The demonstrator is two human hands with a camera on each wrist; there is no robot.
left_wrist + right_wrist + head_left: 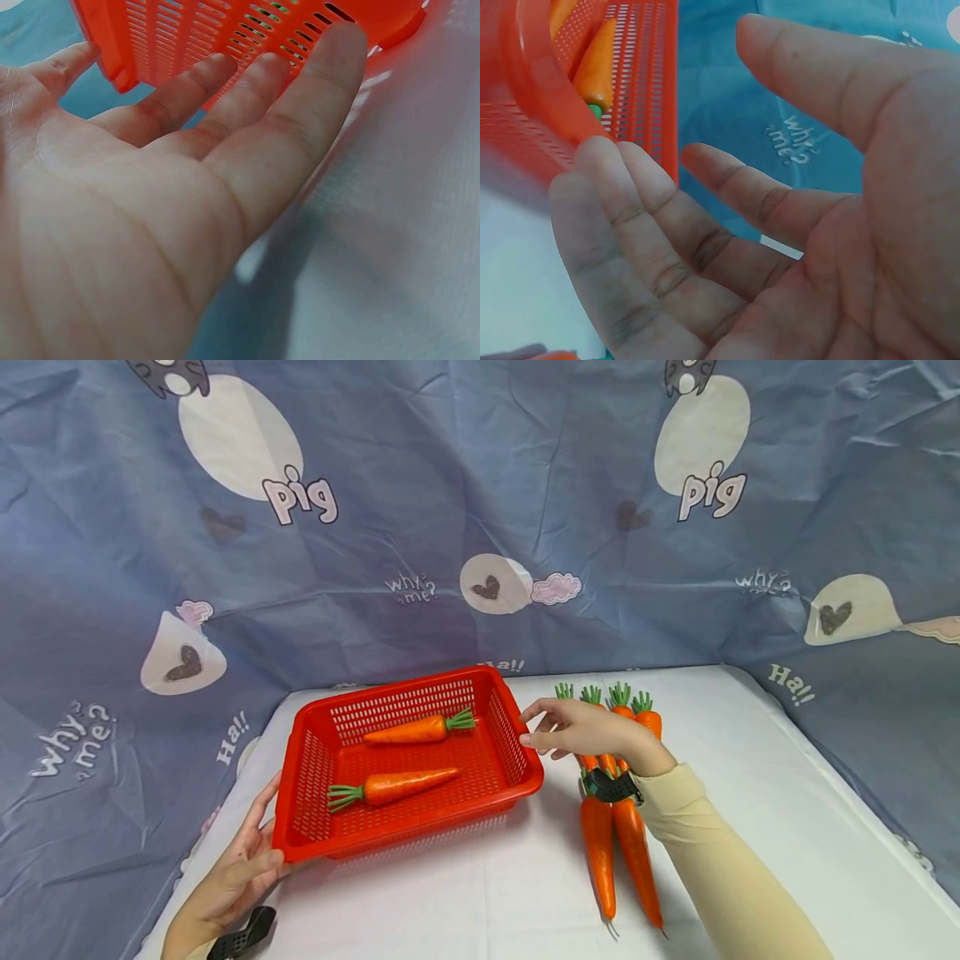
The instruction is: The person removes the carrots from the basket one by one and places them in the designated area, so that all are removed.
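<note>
A red plastic basket (pixel 420 827) with slotted walls stands on the white table. Inside lie two orange carrots: the rear carrot (pixel 408 730) has its green stems to the right, the front carrot (pixel 405 785) to the left. My left hand (pixel 240 868) is at the basket's front left corner, its nearly straight fingers (pixel 277 150) against or very near the outer wall and its thumb by the rim. At the right rim is my right hand (pixel 573 727), fingers loosely bent and spread, holding nothing. Whether its fingertips touch the rim is hard to tell.
Several more carrots (pixel 597 852) lie in two rows right of the basket, partly hidden under my right hand and wrist. A blue-grey printed cloth (pixel 420 510) hangs behind the white table (pixel 780 793) and along its sides.
</note>
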